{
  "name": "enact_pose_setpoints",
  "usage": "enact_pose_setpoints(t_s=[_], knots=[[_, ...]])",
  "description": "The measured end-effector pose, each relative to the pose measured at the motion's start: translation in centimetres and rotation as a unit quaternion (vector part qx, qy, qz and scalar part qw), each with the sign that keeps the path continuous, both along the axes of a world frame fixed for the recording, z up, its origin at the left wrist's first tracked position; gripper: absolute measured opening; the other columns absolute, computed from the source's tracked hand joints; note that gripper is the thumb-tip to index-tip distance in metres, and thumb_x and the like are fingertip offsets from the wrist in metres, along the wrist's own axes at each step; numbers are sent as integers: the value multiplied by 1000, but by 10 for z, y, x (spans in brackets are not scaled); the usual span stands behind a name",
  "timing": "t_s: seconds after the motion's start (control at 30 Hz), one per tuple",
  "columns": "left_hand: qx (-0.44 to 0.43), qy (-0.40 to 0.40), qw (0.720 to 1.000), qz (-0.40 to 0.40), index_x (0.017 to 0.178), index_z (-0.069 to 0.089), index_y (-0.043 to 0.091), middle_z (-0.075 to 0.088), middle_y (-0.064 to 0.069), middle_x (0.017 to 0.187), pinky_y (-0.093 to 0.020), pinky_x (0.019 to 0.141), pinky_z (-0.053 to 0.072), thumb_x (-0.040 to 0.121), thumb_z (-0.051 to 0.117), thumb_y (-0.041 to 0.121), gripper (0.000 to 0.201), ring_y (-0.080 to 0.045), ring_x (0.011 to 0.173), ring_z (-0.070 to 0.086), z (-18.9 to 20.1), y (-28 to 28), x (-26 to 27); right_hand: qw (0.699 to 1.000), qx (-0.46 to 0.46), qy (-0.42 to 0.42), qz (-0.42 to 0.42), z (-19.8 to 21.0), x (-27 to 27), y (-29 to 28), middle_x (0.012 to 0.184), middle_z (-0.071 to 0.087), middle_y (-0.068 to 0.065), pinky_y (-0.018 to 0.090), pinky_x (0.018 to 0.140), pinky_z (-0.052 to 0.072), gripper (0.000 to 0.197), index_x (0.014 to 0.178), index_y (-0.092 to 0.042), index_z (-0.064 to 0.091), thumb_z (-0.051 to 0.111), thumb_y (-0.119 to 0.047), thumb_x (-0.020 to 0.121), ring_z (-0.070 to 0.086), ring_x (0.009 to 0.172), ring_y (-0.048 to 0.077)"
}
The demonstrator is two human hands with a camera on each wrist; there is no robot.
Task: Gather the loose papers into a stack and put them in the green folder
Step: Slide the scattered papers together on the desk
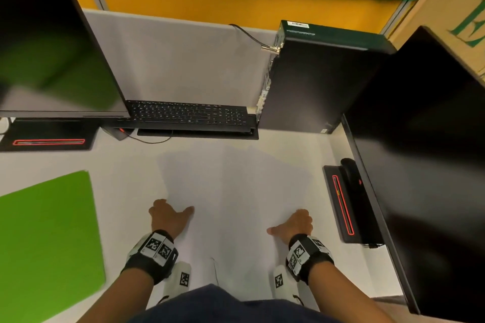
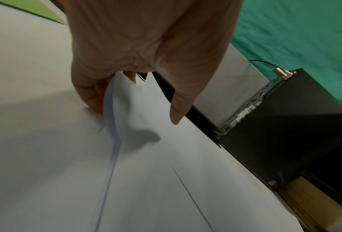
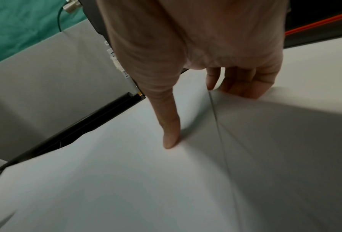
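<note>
- We are counting two bare hands: the left hand and the right hand, both lying at the edges of the white paper sheets.
- We are seeing more than one white sheet, since separate edges are showing in the wrist views, but we cannot tell the exact number.
- We are counting one flat bright green folder at the left of the white desk.
- We are counting two black monitors: the left black monitor and the right black monitor.
- We are counting one black keyboard.
- We are counting one upright black computer tower.
- We are counting one brown cardboard box.
- We are counting two black wrist bands with square printed markers, the left band and the right band.
</note>
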State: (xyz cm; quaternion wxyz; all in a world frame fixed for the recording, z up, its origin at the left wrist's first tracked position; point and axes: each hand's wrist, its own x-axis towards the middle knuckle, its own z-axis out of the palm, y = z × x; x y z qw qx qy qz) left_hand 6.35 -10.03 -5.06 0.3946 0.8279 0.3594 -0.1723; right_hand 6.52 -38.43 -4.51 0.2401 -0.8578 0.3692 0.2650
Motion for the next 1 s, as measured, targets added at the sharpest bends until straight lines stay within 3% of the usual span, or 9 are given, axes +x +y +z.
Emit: enact_pose_setpoints(t_s=[0.07,0.2,0.3,0.4,0.53,0.63,0.8,0.87,1.0], knots=[[23,6,1000,15,144,23,-2,30,-21,147,-44,112,30,75,71,44,95,-35,137,31,2,3,6,999,34,-24,-24,0,1,0,153,25,17,38,117,28,115,147,1,11,85,-25,63,28,141,30],[140,63,987,-55,141,29,7,33,-18,143,-49,107,31,67,66,63,99,-36,132,33,8,5,22,997,24,-64,-23,5,5,10,143,35,16,42,109,34,92,143,-8,26,79,-30,70,36,132,32],[193,51,966,-161,144,25,18,30,-13,143,-47,104,34,69,63,63,96,-34,129,33,6,-6,26,997,30,-59,37,7,11,27,142,28,10,48,106,37,88,145,-23,23,73,-27,73,30,132,30],[171,30,965,-195,145,26,27,24,-11,145,-46,106,32,72,64,57,88,-34,131,27,2,-5,28,994,47,-60,84,10,14,27,144,24,8,47,106,35,87,144,-29,25,73,-25,72,26,132,29],[100,45,992,-63,146,21,6,23,-23,149,-46,113,24,73,69,51,98,-39,137,23,5,10,29,996,48,-52,-50,11,6,13,147,26,17,41,112,32,104,148,-14,21,83,-30,65,30,134,35],[46,79,995,-32,143,19,-9,29,-28,146,-43,112,28,75,70,47,102,-39,136,29,7,2,27,991,86,-19,-101,11,3,24,148,28,20,42,112,34,108,146,-5,16,83,-30,65,34,135,36],[34,100,993,-48,142,26,-6,31,-22,147,-44,114,28,74,68,52,99,-37,137,28,5,-12,26,983,157,-11,-99,8,11,47,148,36,19,40,109,40,99,145,1,21,80,-28,71,41,133,32],[54,110,992,-39,141,28,-2,24,-22,149,-47,114,20,72,68,54,98,-36,139,19,9,-17,23,988,123,1,-90,9,11,50,146,37,18,41,109,39,97,143,-2,29,78,-41,69,40,132,32],[63,70,995,-15,141,23,-4,23,-20,149,-47,113,23,72,71,49,100,-35,139,21,12,-29,26,994,77,19,-78,6,19,57,151,24,17,43,115,30,106,147,-3,17,73,-49,69,30,138,32]])
